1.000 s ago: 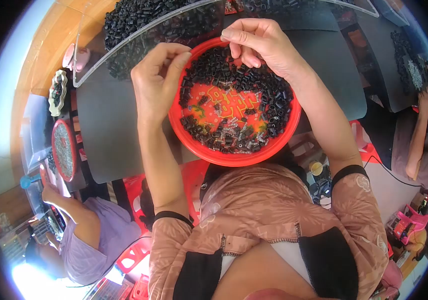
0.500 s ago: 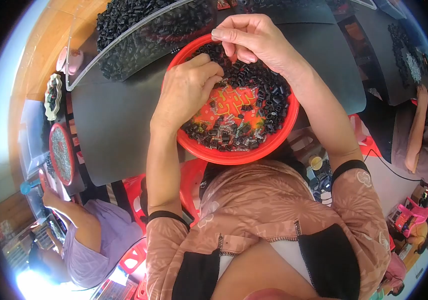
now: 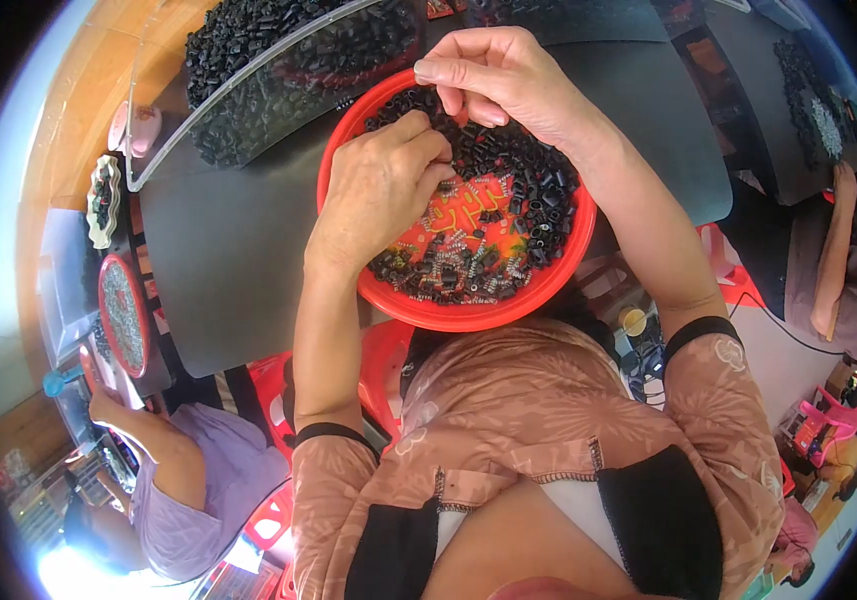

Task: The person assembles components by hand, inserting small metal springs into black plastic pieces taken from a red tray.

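Observation:
A round red basin (image 3: pixel 474 318) has a red and yellow pattern on its floor. Small black plastic tube-like pieces (image 3: pixel 546 205) and small metal springs (image 3: pixel 459 265) lie loose in it. Over the basin's left part is my left hand (image 3: pixel 379 185), its fingers curled together and pointing down among the pieces. Whatever is between those fingertips is hidden. My right hand (image 3: pixel 504 80) hovers at the basin's far rim, thumb and forefinger pinched together, the other fingers bent. I cannot make out anything in the pinch.
Beyond the basin, a clear plastic bin (image 3: pixel 284 90) holds a heap of black pieces on the dark table (image 3: pixel 219 280). At left are a red-rimmed tray of springs (image 3: pixel 124 315) and a person in a purple top (image 3: pixel 199 470). Another person's arm (image 3: pixel 839 245) is at right.
My right hand has shifted slightly left, still pinched. My left hand stays curled over the pieces, almost unmoved. The basin sits slightly further left in view.

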`<state>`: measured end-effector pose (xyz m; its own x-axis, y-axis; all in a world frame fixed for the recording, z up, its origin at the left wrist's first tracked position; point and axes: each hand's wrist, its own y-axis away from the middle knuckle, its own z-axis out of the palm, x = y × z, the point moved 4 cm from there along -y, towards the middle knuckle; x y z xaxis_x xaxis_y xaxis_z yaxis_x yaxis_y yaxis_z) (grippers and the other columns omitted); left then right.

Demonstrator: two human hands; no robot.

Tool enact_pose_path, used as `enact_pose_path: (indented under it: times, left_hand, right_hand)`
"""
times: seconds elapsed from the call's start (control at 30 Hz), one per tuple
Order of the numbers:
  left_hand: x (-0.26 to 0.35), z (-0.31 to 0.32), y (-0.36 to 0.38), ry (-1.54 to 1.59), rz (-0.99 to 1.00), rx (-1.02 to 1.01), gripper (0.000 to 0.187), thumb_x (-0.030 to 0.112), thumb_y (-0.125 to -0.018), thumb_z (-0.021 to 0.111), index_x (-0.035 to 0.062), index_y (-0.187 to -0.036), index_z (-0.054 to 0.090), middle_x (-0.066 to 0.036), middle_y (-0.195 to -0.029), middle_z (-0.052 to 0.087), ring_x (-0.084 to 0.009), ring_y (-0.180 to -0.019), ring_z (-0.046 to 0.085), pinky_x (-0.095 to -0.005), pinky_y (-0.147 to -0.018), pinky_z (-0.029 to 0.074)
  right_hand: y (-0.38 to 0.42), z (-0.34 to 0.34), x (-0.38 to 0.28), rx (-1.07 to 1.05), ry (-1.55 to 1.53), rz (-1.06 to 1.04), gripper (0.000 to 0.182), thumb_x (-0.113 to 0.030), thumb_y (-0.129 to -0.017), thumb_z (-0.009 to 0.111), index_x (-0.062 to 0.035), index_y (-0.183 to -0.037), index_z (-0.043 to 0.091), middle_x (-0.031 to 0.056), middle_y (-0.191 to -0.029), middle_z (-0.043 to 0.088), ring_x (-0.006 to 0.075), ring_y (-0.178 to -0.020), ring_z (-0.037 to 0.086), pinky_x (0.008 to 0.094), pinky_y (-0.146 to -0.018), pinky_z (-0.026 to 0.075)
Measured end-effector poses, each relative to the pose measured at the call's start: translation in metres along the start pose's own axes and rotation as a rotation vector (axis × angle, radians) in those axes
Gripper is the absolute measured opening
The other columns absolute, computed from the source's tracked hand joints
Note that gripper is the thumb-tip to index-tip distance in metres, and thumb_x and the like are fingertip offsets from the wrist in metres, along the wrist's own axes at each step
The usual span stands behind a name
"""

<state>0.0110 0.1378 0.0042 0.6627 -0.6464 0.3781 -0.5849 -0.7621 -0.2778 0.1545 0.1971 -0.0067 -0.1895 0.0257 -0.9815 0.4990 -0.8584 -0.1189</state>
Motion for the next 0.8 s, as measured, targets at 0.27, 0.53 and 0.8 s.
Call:
enact_pose_path:
  times: [0.27, 0.53, 0.8]
  left_hand:
    - [-0.004, -0.007, -0.002, 0.092, -0.062, 0.187, 0.011, 0.003, -0.073, 0.07, 0.0023, -0.081, 0.061, -0.007, -0.076, 0.055, -0.0186, -0.058, 0.055, -0.0314, -0.055, 0.046]
    - [-0.007, -0.019, -0.002, -0.084, -0.095, 0.477, 0.014, 0.002, -0.073, 0.07, 0.0018, -0.083, 0.06, -0.005, -0.082, 0.058, -0.0139, -0.056, 0.05, -0.0276, -0.053, 0.045]
    - [-0.004, -0.018, -0.001, -0.157, -0.027, 0.525, 0.016, 0.002, -0.074, 0.071, 0.0025, -0.087, 0.062, -0.006, -0.089, 0.06, -0.0136, -0.057, 0.052, -0.0272, -0.053, 0.047]
  right_hand:
    - [0.0, 0.0, 0.0, -0.007, 0.005, 0.016, 0.022, -0.025, -0.09, 0.068, -0.0028, -0.09, 0.069, 0.0024, -0.065, 0.06, 0.0016, -0.047, 0.043, 0.0173, -0.041, 0.031]
    - [0.002, 0.008, 0.006, -0.059, 0.175, 0.079, 0.023, -0.026, -0.091, 0.068, -0.0024, -0.094, 0.069, 0.0026, -0.068, 0.061, 0.0024, -0.047, 0.043, 0.0189, -0.041, 0.032]
    - [0.002, 0.007, 0.01, -0.119, 0.138, 0.066, 0.02, -0.021, -0.093, 0.065, -0.002, -0.094, 0.069, 0.0025, -0.071, 0.062, 0.0029, -0.049, 0.044, 0.0186, -0.044, 0.033]
